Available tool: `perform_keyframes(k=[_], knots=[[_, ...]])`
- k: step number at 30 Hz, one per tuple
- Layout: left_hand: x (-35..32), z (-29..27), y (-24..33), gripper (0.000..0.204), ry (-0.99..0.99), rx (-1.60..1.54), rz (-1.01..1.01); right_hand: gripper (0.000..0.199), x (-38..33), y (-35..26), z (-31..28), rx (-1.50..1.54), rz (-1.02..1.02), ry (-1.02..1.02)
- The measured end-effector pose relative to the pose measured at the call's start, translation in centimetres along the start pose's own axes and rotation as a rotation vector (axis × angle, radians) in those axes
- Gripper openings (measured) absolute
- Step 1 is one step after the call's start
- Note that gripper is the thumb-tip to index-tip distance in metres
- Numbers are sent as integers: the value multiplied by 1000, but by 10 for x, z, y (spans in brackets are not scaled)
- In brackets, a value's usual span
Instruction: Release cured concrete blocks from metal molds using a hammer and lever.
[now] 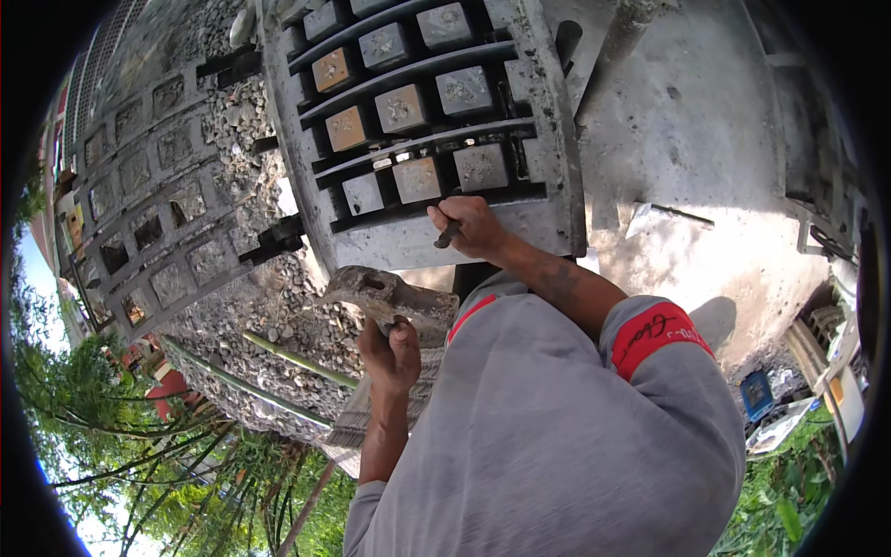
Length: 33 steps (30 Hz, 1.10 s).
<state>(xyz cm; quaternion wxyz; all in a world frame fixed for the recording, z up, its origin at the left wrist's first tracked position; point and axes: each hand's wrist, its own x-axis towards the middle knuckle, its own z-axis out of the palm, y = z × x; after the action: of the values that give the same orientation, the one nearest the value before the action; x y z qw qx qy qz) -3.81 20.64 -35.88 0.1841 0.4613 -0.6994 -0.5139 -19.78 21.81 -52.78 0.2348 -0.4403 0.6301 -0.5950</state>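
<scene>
The right hand [475,228] is closing in a fist around a dark rod [447,234], its blunt end poking out toward the left, just beside the near edge of a metal mould [413,251]. The left hand [388,360] is curling inward, thumb pointing up, at the lower edge of a worn brown lump [399,295]; whether it is gripping the lump or something smaller, the view is not telling. A gap is separating the two hands, with the lump lying partly between them.

Beyond the fist, the mould is holding rows of square blocks [416,178], grey and orange, with dark slots running between rows. Its right edge is bordering a concrete floor [687,121], which is giving the widest room, stretching out to that side, with a thick pole [620,42] leaning in at the top. Off the left edge, dark brackets [278,239] are reaching toward a square-holed grate [188,274]. Gravel [269,297] is filling the strip between, and green stalks [302,359] are crossing it lower down. Plants [186,473] are crowding the lower left.
</scene>
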Motion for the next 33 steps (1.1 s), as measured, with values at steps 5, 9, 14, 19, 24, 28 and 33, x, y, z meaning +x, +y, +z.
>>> perform_keyframes(k=[5,9,14,19,24,28,33], knots=[[12,1,-16,54,-199,456,-246,32,1,-3,4,-6,-14,-6],[-6,-4,-17,51,-19,86,-50,32,2,-3,4,-17,-39,-4],[8,11,-18,40,-31,469,-111,30,-1,-6,4,-41,-61,3],[-1,-4,-14,46,47,25,-269,29,-4,-8,1,4,-82,-12],[7,-8,0,48,-27,-15,-198,29,12,-22,-7,-14,-17,28],[3,0,10,49,-56,-66,-144,29,11,-17,-17,-51,4,72],[29,20,2,41,-172,366,-166,31,3,-3,-21,-41,-4,120]])
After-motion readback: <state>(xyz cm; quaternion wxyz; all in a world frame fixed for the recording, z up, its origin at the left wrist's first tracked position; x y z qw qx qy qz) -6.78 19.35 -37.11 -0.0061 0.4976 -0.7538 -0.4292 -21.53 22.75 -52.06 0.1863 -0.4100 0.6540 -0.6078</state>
